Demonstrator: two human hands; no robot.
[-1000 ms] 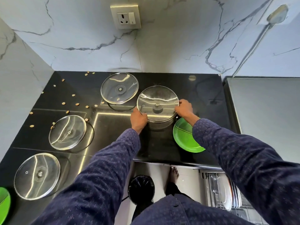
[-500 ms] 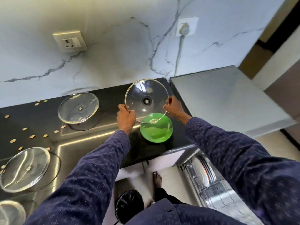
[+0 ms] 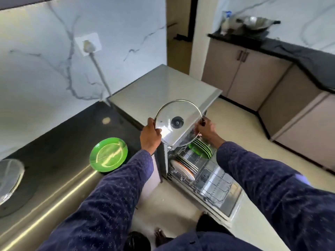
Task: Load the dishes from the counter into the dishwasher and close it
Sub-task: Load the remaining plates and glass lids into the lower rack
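I hold a round glass lid (image 3: 178, 122) with a metal rim in the air, over the front corner of the dishwasher (image 3: 163, 87). My left hand (image 3: 150, 135) grips its left edge and my right hand (image 3: 206, 128) grips its right edge. Below the lid the pulled-out lower rack (image 3: 208, 180) holds upright green plates (image 3: 200, 148) and white plates (image 3: 184, 168). A green plate (image 3: 108, 154) lies on the black counter (image 3: 72, 134), left of my left hand. Another glass lid (image 3: 9, 178) sits at the counter's far left edge.
The open dishwasher door (image 3: 230, 201) juts out over the floor beside my feet. A plug and cable (image 3: 94, 58) run down the marble wall. Beige cabinets (image 3: 253, 77) under a dark counter stand to the right, with a metal wok (image 3: 255, 23) on top. A black bin (image 3: 137, 240) is near my feet.
The lid came off the counter and travelled right, from above the green plate to over the dishwasher. My view swung right, bringing the open rack and cabinets into sight.
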